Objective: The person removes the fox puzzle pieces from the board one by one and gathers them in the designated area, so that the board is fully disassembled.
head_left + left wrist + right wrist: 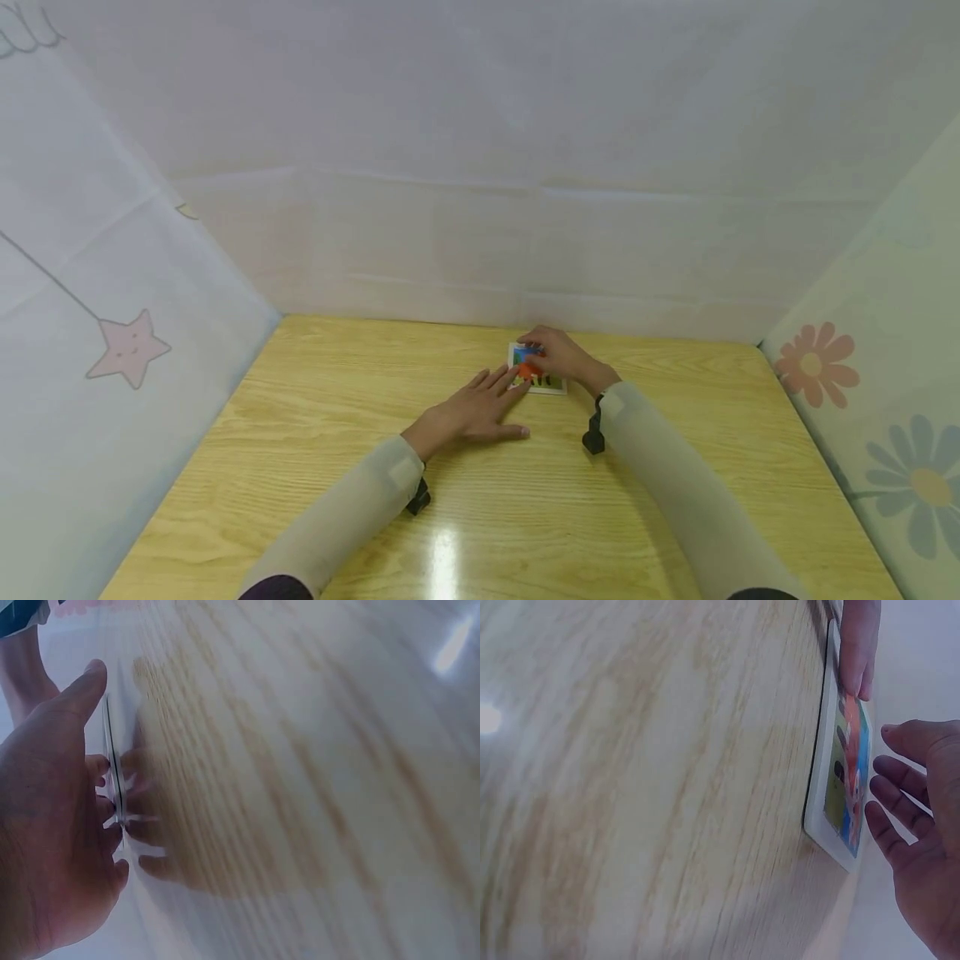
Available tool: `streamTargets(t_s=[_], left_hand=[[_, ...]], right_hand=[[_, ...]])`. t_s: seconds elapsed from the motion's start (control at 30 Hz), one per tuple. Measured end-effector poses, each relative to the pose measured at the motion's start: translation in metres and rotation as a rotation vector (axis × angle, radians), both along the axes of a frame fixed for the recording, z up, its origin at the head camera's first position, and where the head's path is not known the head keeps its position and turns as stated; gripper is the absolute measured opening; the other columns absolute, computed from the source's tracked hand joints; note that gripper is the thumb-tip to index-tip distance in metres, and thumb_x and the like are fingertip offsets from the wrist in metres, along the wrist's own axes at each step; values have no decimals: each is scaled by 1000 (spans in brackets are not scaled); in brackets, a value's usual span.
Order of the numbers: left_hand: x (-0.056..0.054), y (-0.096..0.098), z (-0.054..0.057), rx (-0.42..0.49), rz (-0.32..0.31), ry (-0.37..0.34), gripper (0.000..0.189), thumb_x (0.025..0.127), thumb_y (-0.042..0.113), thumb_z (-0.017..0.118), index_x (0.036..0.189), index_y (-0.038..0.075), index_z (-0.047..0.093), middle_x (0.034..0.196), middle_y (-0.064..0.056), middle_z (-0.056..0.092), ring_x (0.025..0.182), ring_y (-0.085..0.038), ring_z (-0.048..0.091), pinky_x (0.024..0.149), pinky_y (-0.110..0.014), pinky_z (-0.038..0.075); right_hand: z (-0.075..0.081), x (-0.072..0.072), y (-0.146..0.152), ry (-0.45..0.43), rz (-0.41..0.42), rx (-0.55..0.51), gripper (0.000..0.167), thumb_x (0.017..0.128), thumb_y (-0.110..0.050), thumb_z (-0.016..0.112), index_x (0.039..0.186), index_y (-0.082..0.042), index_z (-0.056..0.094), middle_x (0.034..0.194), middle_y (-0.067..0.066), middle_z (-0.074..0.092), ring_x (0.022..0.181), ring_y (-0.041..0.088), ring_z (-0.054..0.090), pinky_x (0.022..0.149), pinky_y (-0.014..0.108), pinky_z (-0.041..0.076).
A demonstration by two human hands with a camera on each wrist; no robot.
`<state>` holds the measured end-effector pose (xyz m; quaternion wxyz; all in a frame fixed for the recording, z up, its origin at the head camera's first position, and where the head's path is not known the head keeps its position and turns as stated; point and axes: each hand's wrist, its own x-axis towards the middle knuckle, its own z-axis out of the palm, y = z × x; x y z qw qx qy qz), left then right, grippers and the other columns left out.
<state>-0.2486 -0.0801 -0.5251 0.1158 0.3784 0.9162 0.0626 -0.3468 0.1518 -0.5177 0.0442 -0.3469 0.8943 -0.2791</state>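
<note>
A flat, thin picture board (557, 386) lies on the table toward its far side. In the right wrist view, the picture board (840, 769) shows a white border around a red-orange figure on blue and green. My left hand (480, 410) is spread out, fingers straight, and its fingertips rest on the board's left part. Over the board's right part, my right hand (562, 354) has its fingers loosely bent; in its wrist view those fingers (900, 802) hover just off the surface and hold nothing. The left wrist view catches only the board's thin edge (115, 769).
The wood-grain table (337, 375) ends at a pale cloth wall (420, 250) close behind the board. Printed cloth sides with a star (127, 347) and flowers (813, 364) border it left and right. Black straps (594, 435) circle both wrists.
</note>
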Motion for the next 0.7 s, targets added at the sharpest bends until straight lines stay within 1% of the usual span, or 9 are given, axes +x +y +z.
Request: streamTargets(t_s=[0.17, 0.33, 0.5, 0.7], left_hand=[[1, 0, 2, -8, -5, 0, 91, 104, 74, 38, 172, 17, 17, 178, -16, 2, 165, -34, 3, 132, -56, 10], [2, 0, 3, -22, -12, 10, 91, 105, 74, 37, 172, 17, 17, 178, -16, 2, 165, -34, 4, 132, -56, 10], [1, 0, 3, -31, -18, 18, 90, 105, 75, 35, 172, 17, 16, 178, -16, 2, 165, -33, 4, 132, -56, 11], [1, -1, 4, -35, -15, 13, 91, 105, 75, 37, 172, 18, 15, 178, -15, 2, 165, -32, 4, 132, -56, 11]], right_hand=[[-3, -3, -2, 24, -6, 22, 38, 101, -6, 70, 136, 6, 67, 116, 18, 69, 105, 32, 67, 94, 49, 57], [-7, -5, -3, 27, -16, 25, 36, 100, -7, 71, 134, 4, 70, 116, 17, 67, 99, 27, 63, 89, 45, 56], [-9, -6, -6, 32, -24, 28, 35, 99, -6, 72, 132, 2, 72, 116, 17, 65, 101, 27, 60, 91, 46, 54], [-9, -6, -7, 9, -22, 25, 35, 99, -4, 69, 133, 2, 71, 117, 18, 62, 100, 29, 58, 90, 46, 54]])
